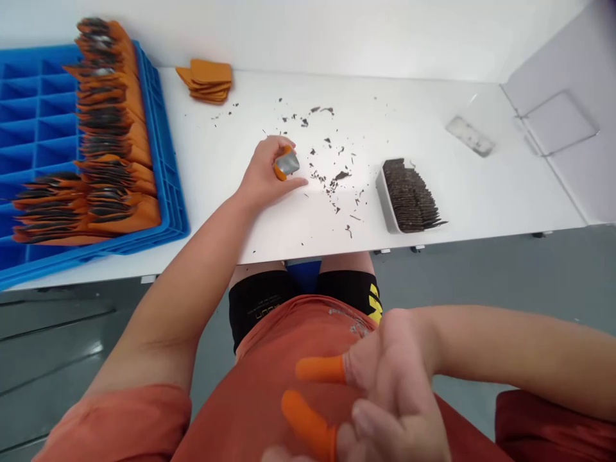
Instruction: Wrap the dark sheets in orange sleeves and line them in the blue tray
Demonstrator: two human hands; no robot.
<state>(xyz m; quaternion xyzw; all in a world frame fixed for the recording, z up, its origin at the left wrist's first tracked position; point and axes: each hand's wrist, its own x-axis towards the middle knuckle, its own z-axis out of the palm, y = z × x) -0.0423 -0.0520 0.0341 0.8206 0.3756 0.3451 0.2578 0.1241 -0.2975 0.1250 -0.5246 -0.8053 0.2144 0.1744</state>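
Observation:
My left hand point(269, 170) rests at the table's left-centre, its fingers curled around a small orange pouch point(287, 163). The pouch's mouth gapes toward the right and shows a silvery-grey inside. In front of my chest hovers my right hand point(385, 398), with orange finger cots point(320, 370) on two fingers. Its fingers are spread, and I see nothing in them. Dark brown flakes point(332, 183) lie scattered right of my left hand. Beyond them, a white tub point(387, 202) holds tightly stacked thin dark brown pieces point(411, 196).
A blue divided crate point(166, 173) at the left holds rows of orange pouches point(139, 151) with dark contents. Flat orange pouches point(210, 80) are stacked near the back wall. At the right are a small clear box point(470, 135) and a wire frame point(558, 122) at the side wall.

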